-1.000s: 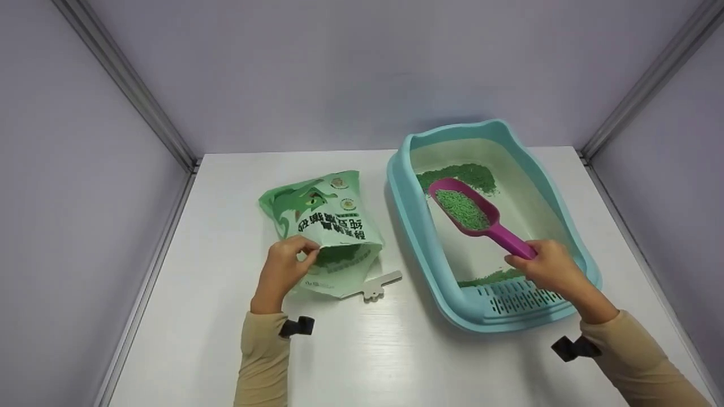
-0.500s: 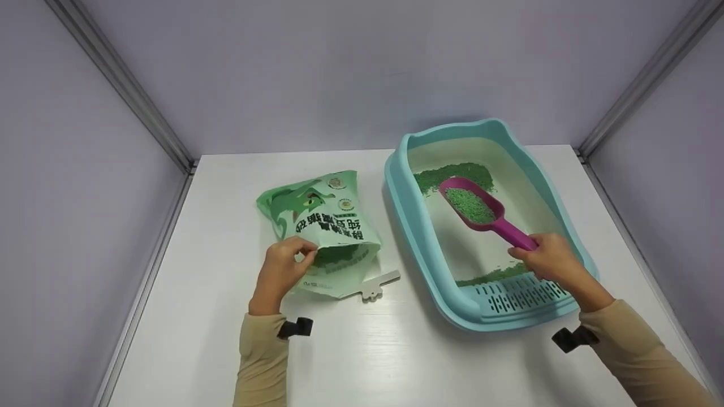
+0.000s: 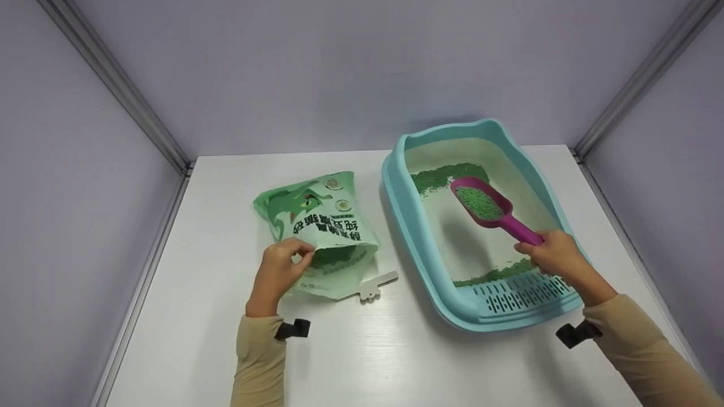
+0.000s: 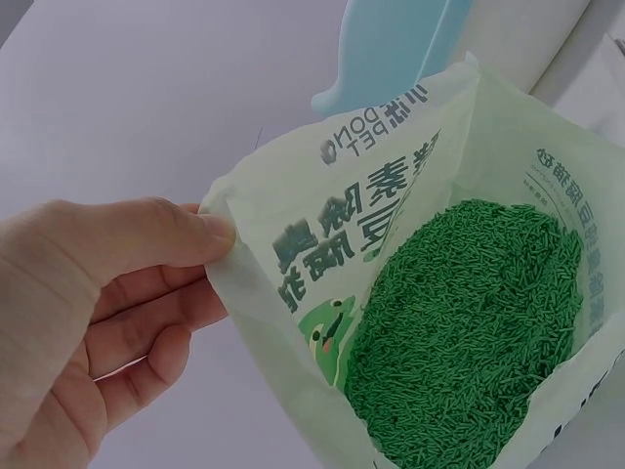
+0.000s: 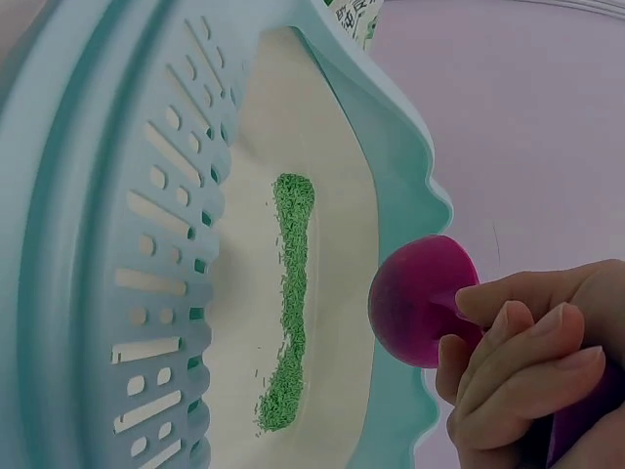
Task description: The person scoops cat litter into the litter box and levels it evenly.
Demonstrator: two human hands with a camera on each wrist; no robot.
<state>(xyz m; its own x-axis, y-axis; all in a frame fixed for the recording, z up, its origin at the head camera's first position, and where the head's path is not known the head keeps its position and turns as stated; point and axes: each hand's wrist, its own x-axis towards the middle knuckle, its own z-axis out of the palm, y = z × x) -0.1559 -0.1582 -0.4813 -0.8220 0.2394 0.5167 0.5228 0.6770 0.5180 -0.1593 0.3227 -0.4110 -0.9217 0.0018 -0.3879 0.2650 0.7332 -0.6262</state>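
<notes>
My right hand [image 3: 557,255] grips the handle of a magenta scoop [image 3: 501,209]. Green cat litter pellets [image 3: 478,202] fill the scoop's bowl, which hangs over the inside of a blue litter box [image 3: 416,237]. In the right wrist view, the underside of the scoop [image 5: 420,303] shows beside my curled fingers. With thumb and fingertips, my left hand [image 3: 283,265] pinches the rim of a pale green litter bag [image 3: 345,226] and holds its mouth apart. The left wrist view looks into the bag, where more green pellets [image 4: 469,322] lie.
Inside the litter box lie a far strip of pellets [image 3: 447,176] and a near strip [image 3: 498,275] by the slotted front ledge [image 3: 520,297]. A pale flat clip [image 3: 370,290] lies by the bag's mouth on the white table [image 3: 362,362]. Walls enclose the back and sides.
The loaded scoop has moved a little to the right over the litter box, with my right hand gripping it. My left hand keeps its pinch on the bag's rim.
</notes>
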